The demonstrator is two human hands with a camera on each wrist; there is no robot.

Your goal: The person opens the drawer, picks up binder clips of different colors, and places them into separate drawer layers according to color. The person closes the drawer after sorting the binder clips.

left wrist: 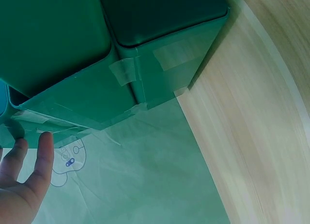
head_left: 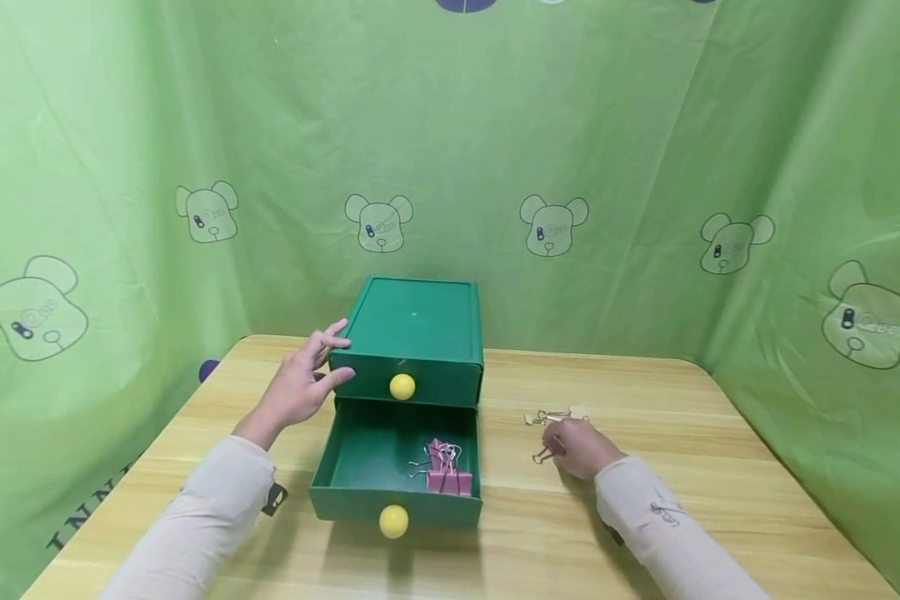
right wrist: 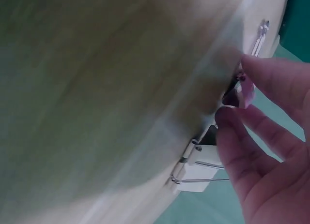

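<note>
A green two-drawer box stands on the table, its upper drawer shut and its lower drawer pulled out. Pink binder clips lie in the lower drawer's right front corner. My left hand rests against the box's upper left front corner, fingers mostly straight and spread. Right of the box, my right hand is low over the table. In the right wrist view, its thumb and fingertips pinch a pink binder clip. Just beyond lie pale yellow and whitish binder clips, partly hidden by the fingers.
Yellow round knobs stick out from both drawer fronts. The wooden table extends around the box. A green curtain with bear outlines hangs close behind the table and on both sides.
</note>
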